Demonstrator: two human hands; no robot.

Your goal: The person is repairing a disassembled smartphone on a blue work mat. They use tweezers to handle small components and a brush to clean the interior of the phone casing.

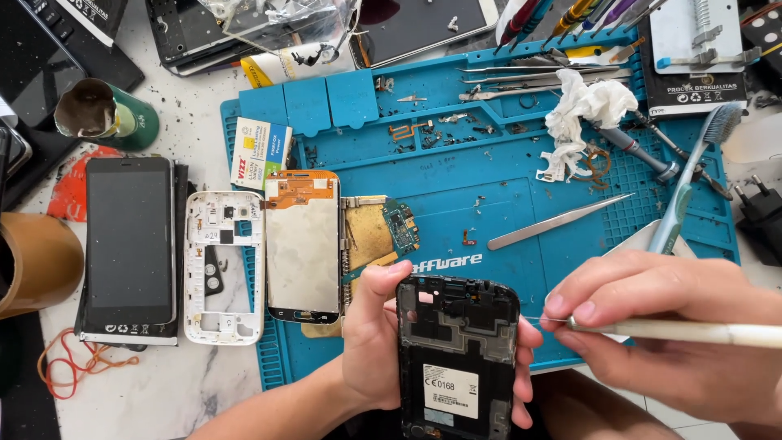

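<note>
Left hand [376, 342] grips the phone frame [458, 358] upright, steadying it; right hand [652, 322] pinches a tweezers [692, 331] toward its edge

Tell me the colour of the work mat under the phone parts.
Blue; the mat shows plainly in the head view.

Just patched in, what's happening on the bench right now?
The left hand holds an opened black phone frame upright over the blue repair mat. The right hand pinches a thin white tool, tip at the frame's right edge. A screen panel, white midframe and tweezers lie nearby.
</note>
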